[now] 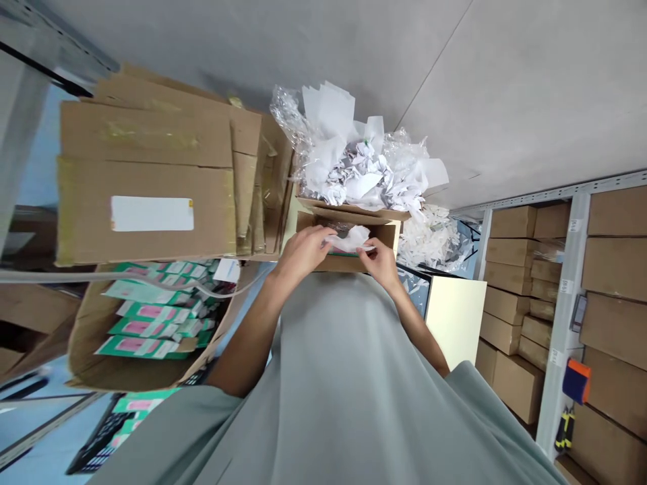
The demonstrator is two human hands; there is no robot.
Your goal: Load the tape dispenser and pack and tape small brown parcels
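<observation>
A crumpled piece of white paper is stretched between my two hands, above an open cardboard box close to my body. My left hand pinches its left edge with the fingertips. On the other side, my right hand grips the right edge between thumb and fingers. Something green and a bit of clear plastic show inside the box under the paper; I cannot make out more of the contents. Just behind the box stands a heap of shredded white paper mixed with clear plastic wrap.
Flattened cardboard boxes stand at the left. Below them a large carton holds several green-and-pink packets, with a pale cable crossing in front. Shelves of brown boxes line the right; a cream panel stands nearer.
</observation>
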